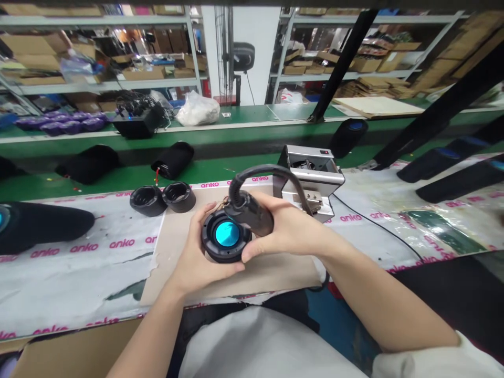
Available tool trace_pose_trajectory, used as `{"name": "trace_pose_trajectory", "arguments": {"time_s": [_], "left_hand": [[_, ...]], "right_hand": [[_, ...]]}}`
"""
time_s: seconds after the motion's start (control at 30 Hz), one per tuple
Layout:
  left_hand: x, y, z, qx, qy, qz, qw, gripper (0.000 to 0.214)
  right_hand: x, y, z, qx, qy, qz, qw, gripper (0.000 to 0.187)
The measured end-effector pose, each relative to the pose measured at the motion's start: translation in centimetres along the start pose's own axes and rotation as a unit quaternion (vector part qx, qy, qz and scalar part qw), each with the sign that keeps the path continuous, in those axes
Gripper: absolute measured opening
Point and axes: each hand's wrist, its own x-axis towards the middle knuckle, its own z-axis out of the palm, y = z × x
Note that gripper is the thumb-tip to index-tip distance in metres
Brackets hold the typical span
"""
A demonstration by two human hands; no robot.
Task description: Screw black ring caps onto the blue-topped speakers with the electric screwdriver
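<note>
Centrally, above a beige board (275, 273), the person's left hand (196, 257) curls closed beneath and around a round black speaker part (208, 236) with a glossy cyan centre. The right hand (285, 228) is clamped around a black corded handheld tool (252, 212), pressing it against the part's upper rim; its cable arcs over the hand. Two black rings (148, 200) lie together at the board's far left edge. A metal machine (315, 173) stands just beyond the right hand. A white sheet (71, 283) beneath the board repeats "anko" in pink. A black cylindrical speaker body (35, 223) lies on the sheet at left.
</note>
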Motion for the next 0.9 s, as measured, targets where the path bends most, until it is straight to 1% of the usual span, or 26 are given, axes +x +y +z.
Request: {"name": "trace_pose_trajectory", "arguments": {"time_s": [0.1, 0.2, 0.27, 0.4, 0.57, 0.73, 0.83, 0.9], "left_hand": [[0.4, -0.4, -0.2, -0.004, -0.014, 0.022, 1.0, 0.118], [0.6, -0.6, -0.3, -0.011, -0.018, 0.027, 0.999, 0.122], [0.6, -0.6, -0.2, -0.016, -0.021, 0.026, 0.999, 0.123], [0.7, -0.1, -0.2, -0.017, -0.028, 0.026, 0.999, 0.122], [0.8, 0.3, -0.3, -0.013, -0.033, 0.013, 0.999, 0.12], [0.6, 0.3, -0.4, -0.012, -0.039, -0.01, 0.999, 0.117], [0.6, 0.0, -0.6, -0.009, -0.045, -0.016, 0.999, 0.117], [0.5, -0.2, -0.6, -0.004, -0.045, -0.015, 0.999, 0.118]], "right_hand": [[-0.2, 0.1, 0.6, -0.005, 0.02, 0.009, 1.0, 0.076], [-0.8, -0.1, 0.8, 0.012, 0.061, 0.038, 0.997, 0.077], [-1.1, -0.1, 0.9, 0.006, 0.07, 0.053, 0.996, 0.076], [-1.0, -0.1, 0.9, -0.038, 0.052, 0.076, 0.995, 0.066], [-1.0, -0.3, 0.8, -0.041, 0.048, 0.081, 0.995, 0.068], [-1.2, -0.5, 0.7, -0.069, 0.047, 0.109, 0.991, 0.067], [-1.1, -0.6, 0.5, -0.065, 0.027, 0.099, 0.993, 0.063], [-0.8, -0.8, 0.2, -0.068, 0.009, 0.087, 0.994, 0.065]]}}
